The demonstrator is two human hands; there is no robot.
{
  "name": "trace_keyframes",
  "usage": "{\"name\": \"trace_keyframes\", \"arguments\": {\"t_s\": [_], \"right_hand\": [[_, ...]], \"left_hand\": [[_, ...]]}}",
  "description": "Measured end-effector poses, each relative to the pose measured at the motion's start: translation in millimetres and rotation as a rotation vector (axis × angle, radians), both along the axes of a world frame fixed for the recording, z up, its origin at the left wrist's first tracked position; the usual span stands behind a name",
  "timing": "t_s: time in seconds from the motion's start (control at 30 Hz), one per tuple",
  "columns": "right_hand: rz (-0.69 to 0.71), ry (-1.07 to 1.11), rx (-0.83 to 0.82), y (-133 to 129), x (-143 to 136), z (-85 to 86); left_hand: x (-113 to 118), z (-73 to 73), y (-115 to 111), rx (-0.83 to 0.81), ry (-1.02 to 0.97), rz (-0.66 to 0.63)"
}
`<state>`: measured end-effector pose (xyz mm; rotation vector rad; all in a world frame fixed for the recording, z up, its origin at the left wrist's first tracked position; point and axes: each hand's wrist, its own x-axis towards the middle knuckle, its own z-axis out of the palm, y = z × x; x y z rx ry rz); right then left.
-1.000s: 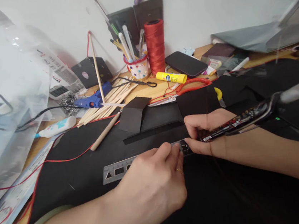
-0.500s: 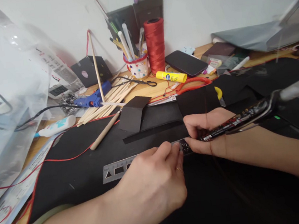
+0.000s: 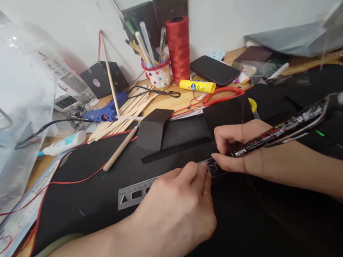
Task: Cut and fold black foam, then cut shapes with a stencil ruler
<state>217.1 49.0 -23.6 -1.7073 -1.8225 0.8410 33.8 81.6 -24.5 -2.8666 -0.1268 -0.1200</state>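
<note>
A clear plastic ruler (image 3: 132,196) with cut-out shapes lies on the black work surface. My left hand (image 3: 179,199) presses it down, its fingers bunched together near the ruler's right part and covering the middle. Just to the right, my right hand (image 3: 238,145) is closed round a dark patterned pen (image 3: 280,130) with a metal clip and a pale end, tilted up to the right. The pen's tip is hidden by my fingers. Beyond the ruler is a narrow black strip (image 3: 177,152). A folded black card (image 3: 153,130) sits behind it on the left.
A wooden-handled tool (image 3: 121,148) lies left of the card. Behind are a blue glue gun (image 3: 107,109), wooden sticks (image 3: 138,107), red-handled scissors (image 3: 226,92), a yellow glue stick (image 3: 197,86), a phone (image 3: 214,70), a red thread spool (image 3: 179,49) and a pen cup (image 3: 159,75).
My right hand and the pen have shifted slightly to the right along the ruler. My left hand stays on the ruler in nearly the same spot.
</note>
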Motion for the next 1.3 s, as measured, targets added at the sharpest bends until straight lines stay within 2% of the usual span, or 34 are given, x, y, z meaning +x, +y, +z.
{"name": "trace_keyframes", "arguments": {"t_s": [0.27, 0.6, 0.8, 1.0, 1.3], "right_hand": [[0.019, -0.019, 0.019, 1.5, -1.3, -3.7], [0.033, 0.038, 0.001, -0.1, -7.1, 0.7], [0.006, -0.05, -0.028, 0.9, -9.5, 1.0], [0.011, -0.123, 0.023, -1.2, -10.3, 2.9], [0.001, -0.164, 0.015, -0.2, -12.8, 2.1]], "left_hand": [[-1.1, -0.1, 0.6, 0.017, 0.01, -0.004], [-0.8, 0.0, -0.2, 0.015, 0.028, -0.008], [-0.2, 0.0, 0.6, 0.005, 0.015, -0.024], [0.4, 0.9, 0.8, -0.014, 0.045, -0.017], [-2.4, -1.2, 0.7, -0.001, 0.01, -0.003]]}}
